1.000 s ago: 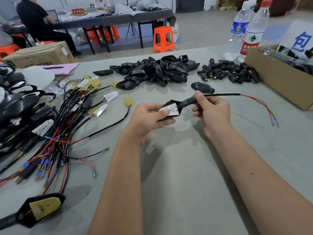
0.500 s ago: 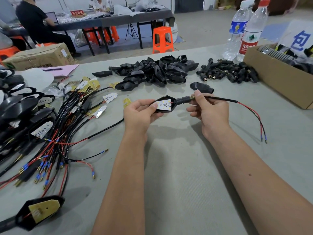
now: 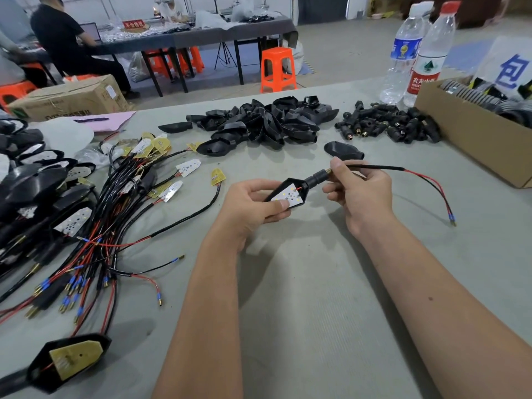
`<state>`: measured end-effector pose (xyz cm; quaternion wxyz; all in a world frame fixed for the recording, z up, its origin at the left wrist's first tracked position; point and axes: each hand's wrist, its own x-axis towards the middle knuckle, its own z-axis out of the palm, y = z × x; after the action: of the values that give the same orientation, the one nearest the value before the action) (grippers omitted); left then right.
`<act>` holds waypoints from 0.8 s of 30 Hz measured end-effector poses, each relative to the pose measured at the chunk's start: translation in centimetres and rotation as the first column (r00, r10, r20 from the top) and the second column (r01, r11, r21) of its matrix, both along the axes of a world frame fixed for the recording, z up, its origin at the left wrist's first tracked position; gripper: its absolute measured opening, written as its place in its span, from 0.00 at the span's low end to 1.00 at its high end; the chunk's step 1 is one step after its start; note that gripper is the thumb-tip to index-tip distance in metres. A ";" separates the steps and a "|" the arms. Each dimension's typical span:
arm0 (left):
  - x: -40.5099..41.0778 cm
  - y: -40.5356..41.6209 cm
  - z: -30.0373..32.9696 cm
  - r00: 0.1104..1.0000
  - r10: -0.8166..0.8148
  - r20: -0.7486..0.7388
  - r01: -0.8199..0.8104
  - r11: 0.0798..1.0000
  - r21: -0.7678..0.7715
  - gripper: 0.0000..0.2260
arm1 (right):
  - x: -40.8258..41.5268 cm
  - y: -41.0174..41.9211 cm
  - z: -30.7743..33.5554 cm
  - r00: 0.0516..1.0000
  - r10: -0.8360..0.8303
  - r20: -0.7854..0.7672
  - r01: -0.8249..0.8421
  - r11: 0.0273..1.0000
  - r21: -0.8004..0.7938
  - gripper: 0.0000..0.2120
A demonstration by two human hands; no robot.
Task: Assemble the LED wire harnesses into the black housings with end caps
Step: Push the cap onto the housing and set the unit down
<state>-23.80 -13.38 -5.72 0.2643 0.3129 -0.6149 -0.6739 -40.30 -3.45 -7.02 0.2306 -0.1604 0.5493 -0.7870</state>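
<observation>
Above the grey desk (image 3: 302, 283), the left hand (image 3: 250, 205) grips a black housing (image 3: 288, 194), fingers curled beneath it and the thumb pressing on the white LED board (image 3: 289, 195) seated in its open face. The right hand (image 3: 359, 191) pinches the black end cap (image 3: 316, 178) at the housing's narrow end, thumb and forefinger closed just where the brass tip meets the black cable (image 3: 374, 167). That cable runs right and splits into red and black wires (image 3: 431, 185) that droop down to the desk. A single loose housing (image 3: 344, 150) lies just beyond the hands. Farther back sits a pile of empty housings (image 3: 267, 122), and to its right a heap of end caps (image 3: 388, 125) beside a cardboard box (image 3: 466, 139). On the left lies a tangle of LED wire harnesses (image 3: 95, 226), with finished units (image 3: 31, 185) stacked at the desk's far left edge. Two water bottles (image 3: 414, 53) stand behind the box.
</observation>
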 end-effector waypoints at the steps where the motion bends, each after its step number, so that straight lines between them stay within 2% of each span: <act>1: 0.0 0.1 0.0 1.000 -0.009 0.015 0.010 1.000 -0.009 0.13 | 0.1 0.0 0.1 1.000 0.003 -0.010 -0.003 1.000 -0.005 0.06; 7: -0.1 -0.1 0.0 0.999 0.051 0.018 -0.051 0.999 -0.007 0.11 | 0.1 0.4 0.6 0.992 0.100 0.072 -0.094 0.992 -0.082 0.10; 11: 0.3 -0.4 -0.2 1.000 0.011 0.003 -0.011 1.000 -0.021 0.11 | -0.4 0.6 0.7 0.991 0.114 0.064 -0.111 0.993 -0.038 0.08; 16: 0.9 -1.0 0.0 0.999 -0.020 -0.030 0.019 1.000 -0.023 0.08 | -2.0 1.3 0.9 0.976 0.205 -0.068 -0.196 0.974 0.118 0.12; 24: 0.8 -1.3 -0.1 1.000 -0.018 0.002 0.018 0.989 -0.147 0.05 | -2.0 1.2 0.4 0.962 0.232 -0.141 -0.218 0.970 0.108 0.14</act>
<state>-22.99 -14.64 -5.78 0.2805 0.2872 -0.6656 -0.6292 -42.25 -2.27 -6.58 0.2829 -0.2708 0.5791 -0.7150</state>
